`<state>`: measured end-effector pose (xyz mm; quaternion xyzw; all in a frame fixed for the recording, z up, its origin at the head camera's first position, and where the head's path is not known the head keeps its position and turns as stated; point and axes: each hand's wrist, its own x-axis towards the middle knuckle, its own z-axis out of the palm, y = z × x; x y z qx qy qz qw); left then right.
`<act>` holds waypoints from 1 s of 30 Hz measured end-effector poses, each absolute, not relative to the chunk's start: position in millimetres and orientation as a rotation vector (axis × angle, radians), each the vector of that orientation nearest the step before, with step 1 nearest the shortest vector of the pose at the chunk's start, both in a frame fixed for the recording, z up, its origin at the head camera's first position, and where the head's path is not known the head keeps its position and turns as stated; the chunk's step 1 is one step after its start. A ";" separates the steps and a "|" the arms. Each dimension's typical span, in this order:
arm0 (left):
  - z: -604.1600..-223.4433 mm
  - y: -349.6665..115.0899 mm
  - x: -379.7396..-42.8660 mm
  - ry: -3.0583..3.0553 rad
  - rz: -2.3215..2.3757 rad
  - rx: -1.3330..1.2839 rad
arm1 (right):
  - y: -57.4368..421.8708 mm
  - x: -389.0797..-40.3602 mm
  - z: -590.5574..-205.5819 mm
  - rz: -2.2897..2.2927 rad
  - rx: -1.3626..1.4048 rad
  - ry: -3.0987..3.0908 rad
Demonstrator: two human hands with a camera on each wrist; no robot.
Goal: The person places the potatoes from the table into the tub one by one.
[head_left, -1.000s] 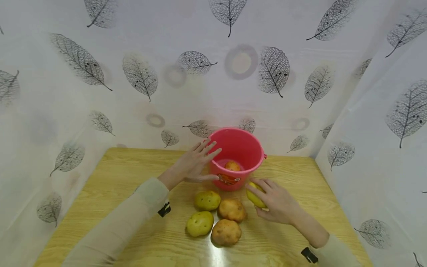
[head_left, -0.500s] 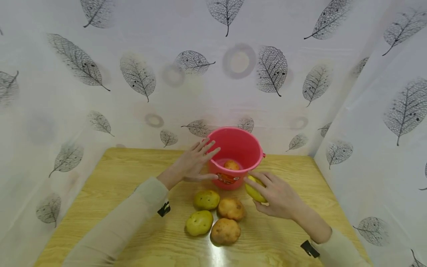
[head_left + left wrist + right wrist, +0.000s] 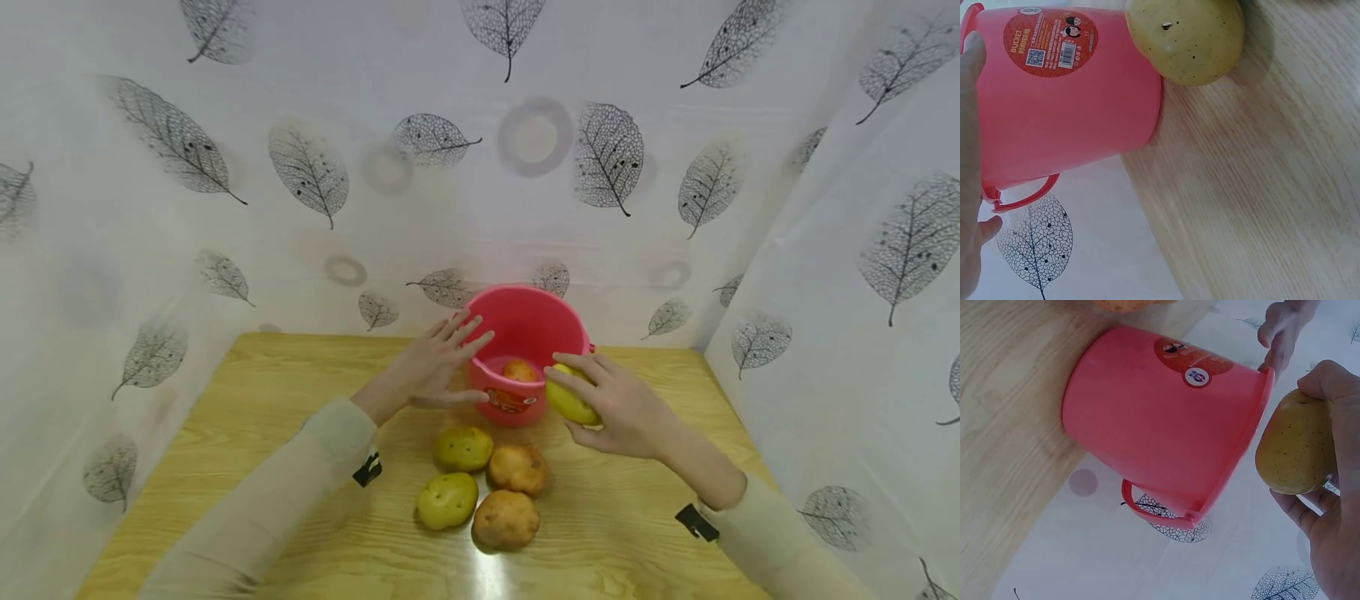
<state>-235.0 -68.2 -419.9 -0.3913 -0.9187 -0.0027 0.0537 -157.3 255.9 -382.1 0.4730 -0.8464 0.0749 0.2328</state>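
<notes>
A pink bucket (image 3: 512,408) stands upright near the table's back edge, with a brownish potato (image 3: 519,371) inside. My right hand (image 3: 626,410) grips a yellow potato (image 3: 572,398), thumb on one side and fingers on the other. In the right wrist view that potato (image 3: 1297,447) is off the table, just beyond the bucket's rim (image 3: 1260,419). My left hand (image 3: 435,367) is spread with straight fingers at the bucket's left side, fingertips at the rim.
Two yellow-green potatoes (image 3: 463,449) and two brown potatoes (image 3: 507,519) lie together on the wooden table (image 3: 300,367) in front of the bucket. A white leaf-print sheet (image 3: 450,225) hangs behind and at both sides. The bucket's handle (image 3: 1154,515) hangs down.
My right hand has lifted the yellow potato from low beside the bucket up to the height of its right front rim. My left hand stays at the bucket's left side.
</notes>
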 end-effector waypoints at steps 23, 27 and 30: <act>-420.5 -69.2 -235.1 -2.814 -0.025 -1.189 | 246.8 -208.9 -350.3 0.171 1.316 -2.371; -421.5 -69.1 -236.0 -2.812 -0.028 -1.189 | 243.8 -216.3 -346.2 0.176 1.302 -2.423; -422.1 -68.3 -236.4 -2.813 -0.029 -1.191 | 242.0 -221.7 -344.7 0.190 1.283 -2.480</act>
